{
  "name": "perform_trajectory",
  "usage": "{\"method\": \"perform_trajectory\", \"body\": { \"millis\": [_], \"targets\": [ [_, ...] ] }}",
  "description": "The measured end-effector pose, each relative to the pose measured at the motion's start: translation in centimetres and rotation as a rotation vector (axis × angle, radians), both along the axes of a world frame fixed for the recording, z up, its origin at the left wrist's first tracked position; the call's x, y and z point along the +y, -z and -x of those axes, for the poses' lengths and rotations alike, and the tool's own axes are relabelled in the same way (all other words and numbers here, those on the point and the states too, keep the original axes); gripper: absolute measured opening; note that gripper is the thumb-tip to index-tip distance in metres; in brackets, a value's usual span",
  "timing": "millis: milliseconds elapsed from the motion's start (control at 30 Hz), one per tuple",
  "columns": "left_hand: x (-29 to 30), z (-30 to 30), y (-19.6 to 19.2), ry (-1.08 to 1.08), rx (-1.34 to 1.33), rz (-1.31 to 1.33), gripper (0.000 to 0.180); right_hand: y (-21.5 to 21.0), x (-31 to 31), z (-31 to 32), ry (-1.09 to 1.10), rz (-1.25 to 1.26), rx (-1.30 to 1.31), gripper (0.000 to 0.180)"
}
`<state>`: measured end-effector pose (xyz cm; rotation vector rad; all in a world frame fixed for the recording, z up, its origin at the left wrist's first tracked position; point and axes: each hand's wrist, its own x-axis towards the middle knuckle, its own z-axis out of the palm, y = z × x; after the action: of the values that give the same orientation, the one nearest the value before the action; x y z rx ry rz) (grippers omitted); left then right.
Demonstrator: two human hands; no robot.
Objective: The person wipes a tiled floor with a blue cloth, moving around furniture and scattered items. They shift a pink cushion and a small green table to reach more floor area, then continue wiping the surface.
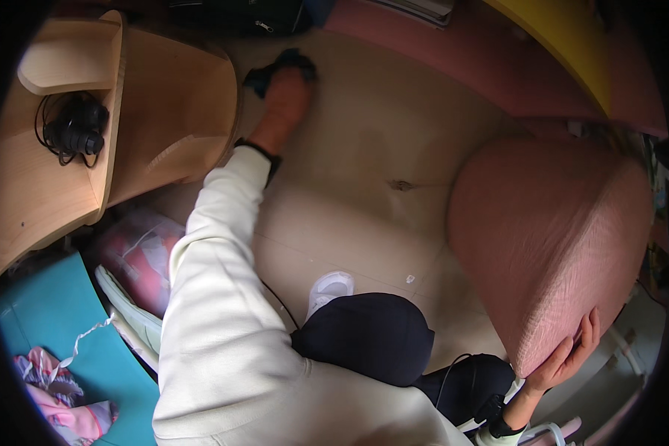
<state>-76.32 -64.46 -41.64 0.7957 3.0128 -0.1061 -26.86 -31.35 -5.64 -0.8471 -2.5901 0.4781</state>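
Far out on the floor, my left hand (291,83) presses down on a dark cloth (281,72) bunched under its fingers, slightly smeared by motion. A black band circles that wrist below the white sleeve. At the lower right, my right hand (565,362) lies against the edge of a large pink fabric-covered piece (550,230), its fingers stretched along the surface. This piece stands tilted on the floor and looks padded; its exact kind I cannot tell. A dark band sits on my right wrist too.
A light wooden shelf unit (172,111) at the left holds a coiled black cable and device (78,128). Below it are a clear bag (143,256) and a teal surface (74,312) with patterned fabric (63,401). Pink and yellow furniture (453,52) borders the far right.
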Motion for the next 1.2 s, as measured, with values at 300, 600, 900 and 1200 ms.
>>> {"method": "perform_trajectory", "body": {
  "millis": [300,600,900,1200],
  "targets": [
    [-4.5,5.4,2.0,-0.144,0.066,-0.05,0.059,-0.1,0.2,-0.3,-0.028,-0.062,-0.054,0.04],
    [-24.7,-27.7,-5.0,-0.987,-0.469,-0.048,0.048,0.1,0.6,0.1,-0.084,-0.082,-0.036,0.038],
    [-24.5,-20.7,-0.6,-0.841,0.175,-0.167,0.055,0.4,1.0,-0.1,-0.096,-0.113,0.001,0.036],
    [-22.5,-27.1,-6.7,-0.823,0.175,-0.299,0.046,0.3,0.7,0.3,-0.132,-0.08,0.025,0.035]
  ]
}}
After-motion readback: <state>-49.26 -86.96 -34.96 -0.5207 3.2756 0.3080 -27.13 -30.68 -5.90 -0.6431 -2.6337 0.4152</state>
